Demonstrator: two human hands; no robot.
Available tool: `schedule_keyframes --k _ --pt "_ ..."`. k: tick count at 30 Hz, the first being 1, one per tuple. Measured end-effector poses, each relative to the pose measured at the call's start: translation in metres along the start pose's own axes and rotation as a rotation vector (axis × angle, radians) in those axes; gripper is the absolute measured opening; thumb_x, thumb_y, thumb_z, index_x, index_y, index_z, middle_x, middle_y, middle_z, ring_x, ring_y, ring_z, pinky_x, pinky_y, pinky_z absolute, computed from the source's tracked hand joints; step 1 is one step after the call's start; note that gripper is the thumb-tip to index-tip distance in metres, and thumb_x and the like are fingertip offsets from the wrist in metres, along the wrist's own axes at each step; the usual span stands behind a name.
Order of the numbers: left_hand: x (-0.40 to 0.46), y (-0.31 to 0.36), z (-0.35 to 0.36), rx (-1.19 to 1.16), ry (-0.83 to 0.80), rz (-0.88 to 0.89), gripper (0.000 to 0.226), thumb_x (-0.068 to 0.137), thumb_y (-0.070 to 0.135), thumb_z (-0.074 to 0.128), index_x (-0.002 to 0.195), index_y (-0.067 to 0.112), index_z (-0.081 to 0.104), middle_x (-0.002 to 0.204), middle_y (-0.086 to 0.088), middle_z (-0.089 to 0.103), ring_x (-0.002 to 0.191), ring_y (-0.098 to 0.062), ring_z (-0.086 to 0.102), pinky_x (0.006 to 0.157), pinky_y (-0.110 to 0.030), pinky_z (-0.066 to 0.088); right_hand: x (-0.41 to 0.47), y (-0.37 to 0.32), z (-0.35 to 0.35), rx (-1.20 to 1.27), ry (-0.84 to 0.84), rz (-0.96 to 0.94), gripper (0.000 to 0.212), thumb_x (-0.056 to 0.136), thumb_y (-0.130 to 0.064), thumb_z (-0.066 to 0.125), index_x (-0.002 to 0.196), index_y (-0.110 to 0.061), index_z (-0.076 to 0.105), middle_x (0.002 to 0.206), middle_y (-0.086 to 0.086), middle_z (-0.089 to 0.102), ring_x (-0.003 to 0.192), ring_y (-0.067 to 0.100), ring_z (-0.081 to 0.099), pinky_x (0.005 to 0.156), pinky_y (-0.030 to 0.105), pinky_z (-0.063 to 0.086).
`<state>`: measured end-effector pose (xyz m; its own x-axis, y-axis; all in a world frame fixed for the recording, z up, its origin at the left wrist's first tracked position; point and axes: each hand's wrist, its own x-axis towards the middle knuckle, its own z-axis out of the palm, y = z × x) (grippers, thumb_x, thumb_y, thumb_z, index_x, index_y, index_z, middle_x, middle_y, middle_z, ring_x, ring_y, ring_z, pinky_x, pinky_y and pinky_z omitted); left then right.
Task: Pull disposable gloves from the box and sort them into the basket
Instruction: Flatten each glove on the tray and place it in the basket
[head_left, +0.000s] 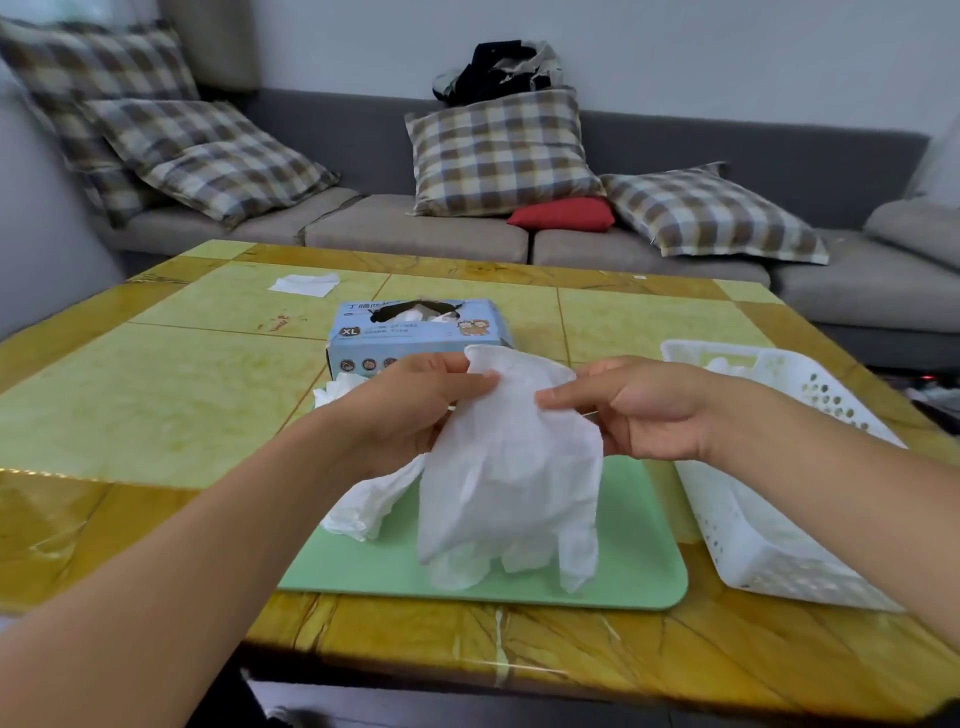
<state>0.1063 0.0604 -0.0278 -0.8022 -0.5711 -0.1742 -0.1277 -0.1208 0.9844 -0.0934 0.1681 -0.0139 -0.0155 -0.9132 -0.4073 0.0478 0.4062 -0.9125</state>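
left hand (410, 410) pinches cuff of white disposable glove (511, 478) | right hand (644, 410) pinches same cuff | glove hangs fingers-down over green mat (644, 561) | XL glove box (415, 332) behind | white basket (753, 540) right of mat

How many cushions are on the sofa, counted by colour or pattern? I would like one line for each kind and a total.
Checked cushions: 5 (first, second, third, fourth, and one partly hidden at far left)
Plain red cushion: 1
Plain grey cushion: 1
Total: 7
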Motion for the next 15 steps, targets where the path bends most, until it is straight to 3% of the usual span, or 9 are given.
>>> schedule_keyframes --k 3,7,10,12,15 --pt "0.018 0.001 0.0 0.173 0.127 -0.02 0.015 0.1 0.021 0.062 0.089 0.012 0.066 0.088 -0.003 0.072 0.069 -0.014 0.067 0.059 -0.023 0.055 0.008 -0.001 -0.004 0.05 0.176 -0.038 0.016 0.089 -0.004 0.067 0.105 -0.006 0.069 0.096 0.01 0.074 0.074 0.016 0.071 0.072 0.031 0.062" --pt "0.031 0.025 0.006 0.123 0.268 0.408 0.025 0.098 0.02 0.064 0.074 0.022 0.072 0.083 0.003 0.074 0.082 -0.014 0.071 0.087 -0.027 0.058 0.0 -0.028 -0.017 -0.024 0.358 -0.456 0.018 0.086 -0.004 0.071 0.102 -0.01 0.07 0.098 0.007 0.074 0.086 0.02 0.07 0.086 0.035 0.057" --pt "0.024 0.036 0.01 0.307 0.331 0.616 0.013 0.098 0.017 0.064 0.095 0.021 0.076 0.09 0.01 0.078 0.083 -0.003 0.072 0.079 -0.016 0.054 -0.016 -0.038 -0.018 -0.208 0.41 -0.724 0.014 0.084 -0.002 0.074 0.096 -0.01 0.072 0.093 0.002 0.075 0.09 0.015 0.069 0.088 0.03 0.056" --pt "0.021 0.03 0.008 0.42 0.328 0.687 0.013 0.096 0.015 0.067 0.104 0.02 0.076 0.095 0.013 0.077 0.081 0.003 0.07 0.075 -0.011 0.051 -0.018 -0.03 -0.02 -0.365 0.425 -0.737 0.013 0.084 -0.002 0.075 0.095 -0.01 0.074 0.088 0.0 0.076 0.085 0.01 0.069 0.082 0.026 0.055" --pt "0.019 0.011 0.001 0.713 0.26 0.708 0.017 0.091 0.019 0.073 0.098 0.034 0.075 0.095 0.024 0.073 0.088 0.005 0.068 0.083 -0.012 0.05 -0.014 -0.009 -0.026 -0.631 0.309 -0.579 0.013 0.085 -0.002 0.076 0.096 -0.01 0.078 0.083 0.0 0.076 0.077 0.003 0.066 0.073 0.016 0.051"
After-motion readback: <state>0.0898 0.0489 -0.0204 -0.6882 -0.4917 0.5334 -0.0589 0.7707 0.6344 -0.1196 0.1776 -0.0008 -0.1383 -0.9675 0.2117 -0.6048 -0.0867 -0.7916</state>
